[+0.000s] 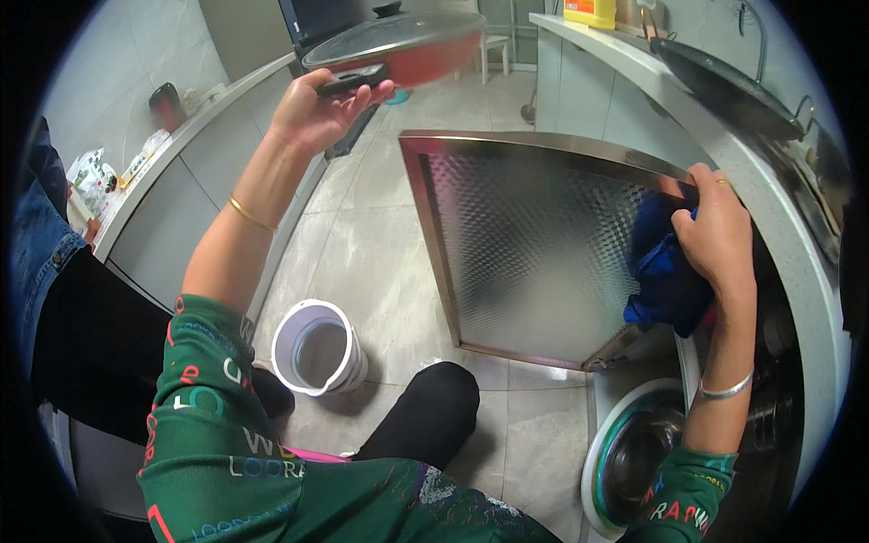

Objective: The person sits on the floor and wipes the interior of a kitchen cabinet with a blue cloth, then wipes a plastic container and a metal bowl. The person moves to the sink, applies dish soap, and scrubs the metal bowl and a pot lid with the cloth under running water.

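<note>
My left hand (326, 112) is raised and grips the short black handle (353, 80) of a red pan (434, 60). A glass lid (400, 35) with a black knob covers the pan, which is held up over the floor and slightly blurred. My right hand (719, 224) holds a dark blue cloth (669, 268) at the upper corner of an open cabinet door (523, 251). This door has a metal frame and a textured silvery inner face. Behind the cloth, part of the hinge side is hidden.
A white bucket (358, 366) of water stands on the tiled floor. Basins (604, 434) sit in the low cabinet at right. A wok (733, 88) and a yellow bottle (590, 12) are on the right counter (652, 64). Another person (61, 271) is at the left counter (197, 146).
</note>
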{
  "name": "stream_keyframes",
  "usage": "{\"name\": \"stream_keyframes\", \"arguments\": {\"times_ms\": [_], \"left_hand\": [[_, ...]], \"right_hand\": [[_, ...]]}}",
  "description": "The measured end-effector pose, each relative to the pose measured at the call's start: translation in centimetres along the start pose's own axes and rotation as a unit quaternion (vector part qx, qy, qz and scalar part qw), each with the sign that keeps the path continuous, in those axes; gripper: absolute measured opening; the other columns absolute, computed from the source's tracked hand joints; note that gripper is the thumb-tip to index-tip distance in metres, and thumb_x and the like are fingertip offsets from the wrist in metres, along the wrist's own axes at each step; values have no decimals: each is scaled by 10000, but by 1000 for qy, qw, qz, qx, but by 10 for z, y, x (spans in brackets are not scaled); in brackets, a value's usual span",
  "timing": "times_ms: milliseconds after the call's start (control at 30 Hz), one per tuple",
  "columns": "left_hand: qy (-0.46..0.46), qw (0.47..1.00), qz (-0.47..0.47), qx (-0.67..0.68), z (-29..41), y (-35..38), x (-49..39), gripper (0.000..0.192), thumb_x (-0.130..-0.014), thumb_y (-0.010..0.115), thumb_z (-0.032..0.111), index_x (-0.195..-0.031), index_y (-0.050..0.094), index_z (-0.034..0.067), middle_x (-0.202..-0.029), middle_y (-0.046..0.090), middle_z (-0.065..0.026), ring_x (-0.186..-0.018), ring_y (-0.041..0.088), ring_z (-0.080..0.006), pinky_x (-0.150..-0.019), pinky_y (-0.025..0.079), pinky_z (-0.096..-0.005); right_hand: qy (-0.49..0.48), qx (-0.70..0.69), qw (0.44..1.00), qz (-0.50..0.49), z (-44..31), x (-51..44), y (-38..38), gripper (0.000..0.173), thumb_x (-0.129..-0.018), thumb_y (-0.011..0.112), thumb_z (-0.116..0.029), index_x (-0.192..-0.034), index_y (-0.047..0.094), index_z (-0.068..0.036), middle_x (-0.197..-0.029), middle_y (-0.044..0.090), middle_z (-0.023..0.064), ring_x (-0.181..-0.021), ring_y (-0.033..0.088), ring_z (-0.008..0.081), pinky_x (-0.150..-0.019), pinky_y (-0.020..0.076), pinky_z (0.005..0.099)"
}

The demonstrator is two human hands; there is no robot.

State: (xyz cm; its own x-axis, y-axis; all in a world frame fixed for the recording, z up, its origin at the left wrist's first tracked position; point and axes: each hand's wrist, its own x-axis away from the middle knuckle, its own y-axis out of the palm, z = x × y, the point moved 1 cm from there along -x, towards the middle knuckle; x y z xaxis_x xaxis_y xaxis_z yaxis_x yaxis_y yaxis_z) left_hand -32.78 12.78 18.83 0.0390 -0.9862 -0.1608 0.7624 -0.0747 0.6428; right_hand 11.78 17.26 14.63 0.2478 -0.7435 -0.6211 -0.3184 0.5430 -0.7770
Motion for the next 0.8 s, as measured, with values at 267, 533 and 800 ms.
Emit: {"name": "stream_keyframes", "arguments": {"times_ms": [267,533,800], "left_hand": [[46,994,57,80,-33,-26,-61,571,-861,299,16,-1369,108,-162,-1360,147,-476,-1163,501,-443,-911,544,-363],[55,988,133,62,-28,-66,-67,590,-827,309,-29,-1369,123,-165,-1375,156,-452,-1192,474,-445,-944,526,-378],[29,972,228,36,-19,-90,-29,571,-830,350,-41,-1354,158,-164,-1386,169,-436,-1240,412,-469,-978,496,-406]], "right_hand": [[-31,-123,992,11,-4,1,-7,255,-705,558,-30,-953,499,-33,-971,552,175,-821,604,386,-697,493,455],[29,-219,975,-16,-6,-8,-11,336,-658,542,10,-993,541,-6,-904,510,142,-741,606,308,-628,483,363],[131,-210,967,-63,-15,-9,-13,277,-700,515,16,-973,560,7,-934,508,156,-808,530,299,-753,444,348]]}}
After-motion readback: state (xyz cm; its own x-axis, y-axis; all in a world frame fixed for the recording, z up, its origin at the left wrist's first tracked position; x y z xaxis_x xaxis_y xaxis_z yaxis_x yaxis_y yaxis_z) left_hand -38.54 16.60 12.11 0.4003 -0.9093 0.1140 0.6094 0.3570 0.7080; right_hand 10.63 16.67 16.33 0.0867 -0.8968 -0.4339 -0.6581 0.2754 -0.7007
